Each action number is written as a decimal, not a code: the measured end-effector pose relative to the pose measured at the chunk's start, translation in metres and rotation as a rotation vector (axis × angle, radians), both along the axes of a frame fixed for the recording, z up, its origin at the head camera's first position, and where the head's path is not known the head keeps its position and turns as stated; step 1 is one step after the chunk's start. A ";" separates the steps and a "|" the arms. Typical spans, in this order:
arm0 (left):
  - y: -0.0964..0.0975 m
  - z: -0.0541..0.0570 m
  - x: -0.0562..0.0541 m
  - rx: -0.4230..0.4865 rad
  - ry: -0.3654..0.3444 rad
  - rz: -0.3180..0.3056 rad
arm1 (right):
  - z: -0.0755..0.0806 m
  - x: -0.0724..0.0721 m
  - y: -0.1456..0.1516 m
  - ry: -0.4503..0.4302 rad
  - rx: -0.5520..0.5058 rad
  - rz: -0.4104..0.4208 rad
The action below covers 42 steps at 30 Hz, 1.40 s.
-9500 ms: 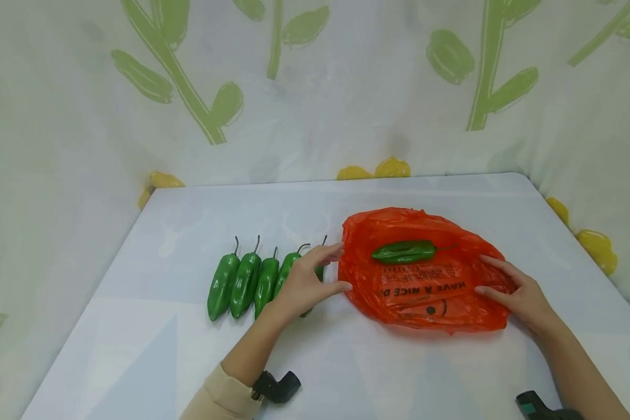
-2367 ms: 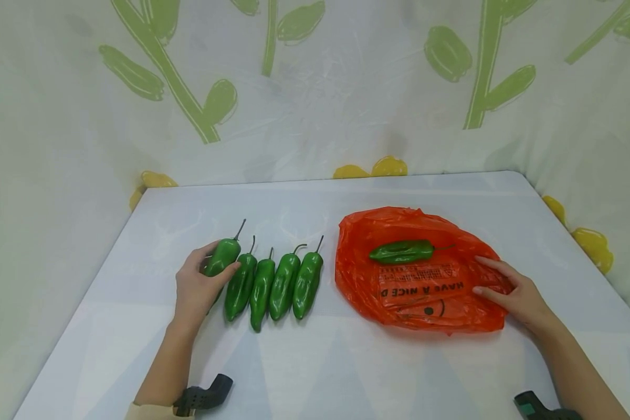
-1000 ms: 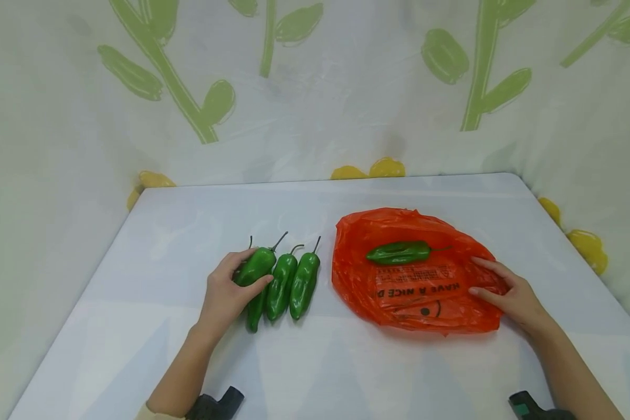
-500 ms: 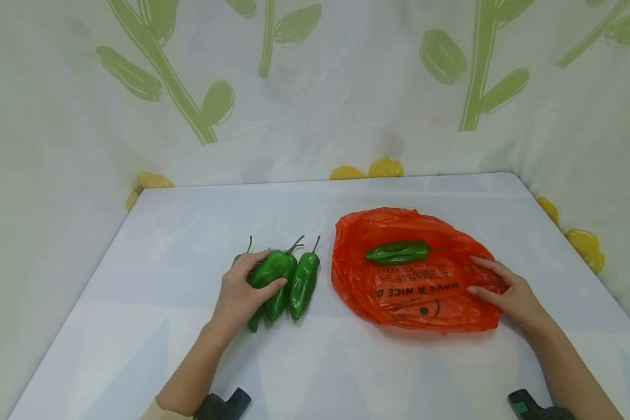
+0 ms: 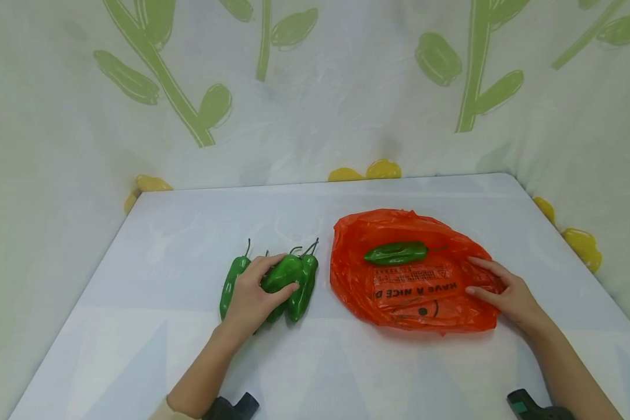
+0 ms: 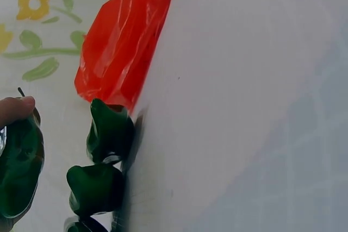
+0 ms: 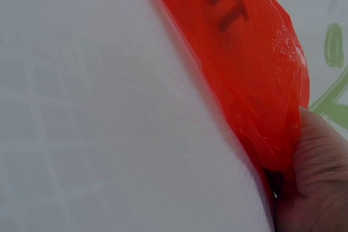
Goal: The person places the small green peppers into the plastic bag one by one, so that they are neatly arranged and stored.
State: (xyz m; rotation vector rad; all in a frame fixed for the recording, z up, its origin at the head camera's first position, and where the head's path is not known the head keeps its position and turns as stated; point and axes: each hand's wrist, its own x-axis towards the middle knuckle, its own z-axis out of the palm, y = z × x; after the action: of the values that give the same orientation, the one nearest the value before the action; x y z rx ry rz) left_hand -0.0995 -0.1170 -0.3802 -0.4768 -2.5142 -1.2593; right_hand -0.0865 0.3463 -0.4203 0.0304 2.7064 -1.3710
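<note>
My left hand grips a glossy green chili pepper between thumb and fingers, over a row of similar peppers on the table. The row's leftmost pepper shows beyond the hand, and its rightmost one lies partly under the held pepper. Those in the middle are mostly hidden. In the left wrist view, the held pepper is apart from two pepper ends. At the right, my right hand holds the end of a crumpled red plastic bag, its thumb on the film. One green pepper lies on the bag.
The pale table has a straight back edge and a rounded far right corner. Behind it hangs a curtain with green leaf and yellow flower prints. A dark wrist device sits below the left hand, another below the right.
My left hand left the bag's edge, took the row's leftmost pepper and carried it rightward over the others. My right hand stays at the bag, which keeps its place.
</note>
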 end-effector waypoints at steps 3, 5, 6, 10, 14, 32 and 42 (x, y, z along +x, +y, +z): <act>0.003 0.001 0.000 0.003 -0.009 -0.013 | 0.001 0.000 0.000 -0.004 0.000 0.002; 0.005 0.000 0.000 0.009 -0.010 -0.027 | 0.001 0.000 0.000 -0.007 -0.003 0.003; 0.006 0.000 0.000 0.010 -0.010 -0.034 | 0.001 0.000 0.000 -0.008 -0.004 0.003; 0.012 0.000 0.000 0.012 -0.005 -0.052 | -0.001 0.000 0.001 -0.004 -0.009 0.005; 0.016 0.001 0.000 0.007 -0.046 -0.049 | -0.003 0.000 0.002 0.009 -0.011 0.006; 0.034 0.001 -0.003 0.022 -0.090 -0.126 | -0.004 0.000 0.001 0.022 -0.007 0.009; 0.045 0.000 -0.004 0.036 -0.080 -0.178 | -0.003 0.000 0.001 0.007 -0.019 0.005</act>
State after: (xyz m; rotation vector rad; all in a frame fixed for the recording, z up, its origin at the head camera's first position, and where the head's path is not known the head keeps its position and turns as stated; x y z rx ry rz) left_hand -0.1037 -0.0722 -0.3806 -0.6672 -2.5565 -1.4117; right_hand -0.0868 0.3469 -0.4228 0.0167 2.6969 -1.3982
